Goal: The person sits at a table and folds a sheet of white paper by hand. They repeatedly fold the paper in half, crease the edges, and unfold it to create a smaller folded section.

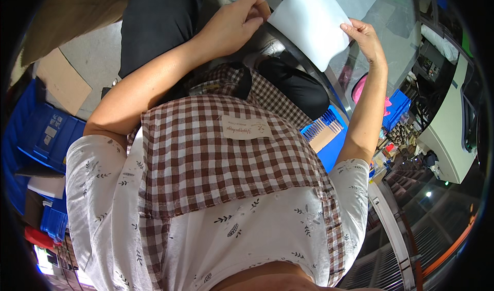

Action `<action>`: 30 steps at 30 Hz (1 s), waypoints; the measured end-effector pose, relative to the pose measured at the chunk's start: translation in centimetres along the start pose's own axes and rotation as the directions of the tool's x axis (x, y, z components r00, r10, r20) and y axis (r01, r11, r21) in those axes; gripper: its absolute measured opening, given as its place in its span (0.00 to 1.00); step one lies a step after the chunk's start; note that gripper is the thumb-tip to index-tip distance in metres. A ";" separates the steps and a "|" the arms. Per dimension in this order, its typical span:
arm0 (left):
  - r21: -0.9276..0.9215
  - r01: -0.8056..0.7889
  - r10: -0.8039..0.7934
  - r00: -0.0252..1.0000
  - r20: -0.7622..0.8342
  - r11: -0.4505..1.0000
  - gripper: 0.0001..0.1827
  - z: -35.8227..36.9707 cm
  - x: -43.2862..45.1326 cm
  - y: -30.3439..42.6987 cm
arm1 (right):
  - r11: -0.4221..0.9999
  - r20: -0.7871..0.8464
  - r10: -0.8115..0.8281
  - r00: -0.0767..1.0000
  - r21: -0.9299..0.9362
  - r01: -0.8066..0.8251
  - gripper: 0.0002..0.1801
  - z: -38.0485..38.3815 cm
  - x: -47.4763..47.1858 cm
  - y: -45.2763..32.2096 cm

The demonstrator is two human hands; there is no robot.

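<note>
A white, smooth sheet point(310, 23), paper or thin plastic, is raised at the top of the view with its lower edge curling. My right hand point(362, 38) pinches its right edge between thumb and fingers. At the sheet's left corner is my left hand point(247, 23), its fingers curled and its thumb bent inward. The fingertips come right up to that corner, but whether they grip it cannot be told. Behind the sheet lies a grey, shiny work surface point(380, 32) with a dark rim. A brown-and-white checked apron point(231, 156) covers my front.
Below the table edge, a blue bin point(334, 146) holds slotted cardboard dividers point(324, 135). A pink object point(359, 88) and another blue bin point(399, 106) are beyond my right forearm. At left are stacked blue crates point(52, 136) and a flat cardboard piece point(63, 81) on the floor.
</note>
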State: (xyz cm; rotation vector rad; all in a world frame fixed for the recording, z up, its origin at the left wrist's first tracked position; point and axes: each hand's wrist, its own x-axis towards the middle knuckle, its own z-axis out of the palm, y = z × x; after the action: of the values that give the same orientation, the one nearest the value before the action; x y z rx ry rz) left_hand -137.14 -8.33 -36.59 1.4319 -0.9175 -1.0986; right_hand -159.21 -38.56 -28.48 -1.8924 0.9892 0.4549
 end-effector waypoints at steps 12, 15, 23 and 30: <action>-0.092 0.021 -0.022 1.000 -0.009 0.996 0.11 0.2 -0.2 0.3 | 0.999 -0.009 0.024 1.000 0.036 -0.024 0.17 0.2 -0.4 0.3; -0.089 0.027 -0.029 1.000 -0.013 0.996 0.11 0.1 -0.2 0.5 | 0.999 -0.013 0.014 1.000 0.043 -0.014 0.17 0.2 -0.4 0.5; 0.628 -0.520 0.550 0.818 0.170 0.579 0.16 0.0 -0.1 2.2 | 0.995 0.026 0.086 0.996 0.052 -0.087 0.18 -0.1 0.2 1.3; 0.718 -0.687 0.559 0.642 0.525 0.115 0.27 4.6 2.7 1.6 | 0.993 0.039 0.073 0.997 0.088 -0.076 0.19 0.4 0.6 0.5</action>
State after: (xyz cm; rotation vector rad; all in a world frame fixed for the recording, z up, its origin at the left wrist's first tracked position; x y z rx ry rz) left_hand -140.77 -12.44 -35.42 1.4434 -2.1953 0.1124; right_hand -159.21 -38.62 -29.29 -1.7670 1.0424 0.4788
